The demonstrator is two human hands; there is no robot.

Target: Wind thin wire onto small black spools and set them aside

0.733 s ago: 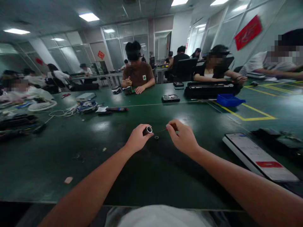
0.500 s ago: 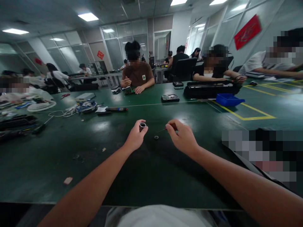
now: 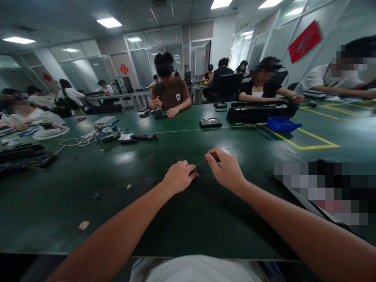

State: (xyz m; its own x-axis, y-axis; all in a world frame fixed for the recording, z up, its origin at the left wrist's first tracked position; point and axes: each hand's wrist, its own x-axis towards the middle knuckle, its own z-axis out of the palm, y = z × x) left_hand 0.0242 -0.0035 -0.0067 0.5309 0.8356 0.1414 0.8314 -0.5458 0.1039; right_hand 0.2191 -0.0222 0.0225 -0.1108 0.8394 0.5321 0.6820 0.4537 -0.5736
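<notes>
My left hand (image 3: 179, 177) is low over the green table, thumb and index finger closed around a small dark round part (image 3: 193, 171). The dark tube with a pale rim seen earlier does not show; whether it is under my palm I cannot tell. To the right, my right hand (image 3: 225, 166) grips a thin-shafted screwdriver (image 3: 201, 162) near its red end. Its shaft slants down to the left, with the tip close to the left fingertips. Most of the screwdriver's handle is hidden inside my right fingers.
Ahead lie a hard drive (image 3: 210, 122), a pen-like tool (image 3: 143, 136) and a blue tray (image 3: 283, 124). Cables (image 3: 78, 141) and a white fan-like grille (image 3: 50, 132) are at left. A person in brown (image 3: 173, 92) works opposite. Paper scraps (image 3: 84, 225) lie nearer.
My left hand has moved down and right, turned palm down and closed on the small round part that lay on the table. The tube has gone from sight. My right hand stays put.
</notes>
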